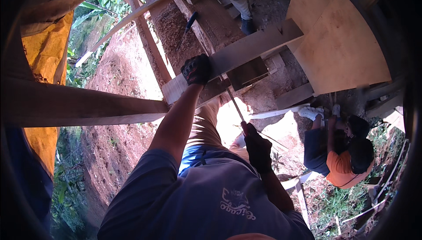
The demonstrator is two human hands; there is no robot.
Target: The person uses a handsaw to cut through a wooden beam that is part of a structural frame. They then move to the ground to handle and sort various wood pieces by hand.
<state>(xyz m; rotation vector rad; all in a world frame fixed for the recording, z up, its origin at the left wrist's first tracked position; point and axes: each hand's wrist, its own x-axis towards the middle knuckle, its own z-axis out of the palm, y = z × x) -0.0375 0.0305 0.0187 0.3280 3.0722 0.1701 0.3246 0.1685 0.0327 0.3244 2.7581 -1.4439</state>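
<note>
— What colours are at the grips?

— The left hand (pixel 196 69) wears a black fabric glove with small red marks on its back, and under it lies a long pale grey-brown wooden plank (pixel 246 49). The right hand (pixel 257 150) is gloved in plain black and closes on a thin dull grey metal tool (pixel 235 105); its true tint is hard to judge in the glare.

— And around them?

— Below both gloves, a slate-blue cloth shirt (pixel 206 200) with a pale printed emblem. Left of the plank grip, reddish-brown bare soil (pixel 118 68) and an ochre-yellow tarpaulin sheet (pixel 44 51). Right of the tool grip, a crouching person's orange shirt (pixel 338 169) and white gloves (pixel 310 112).
</note>
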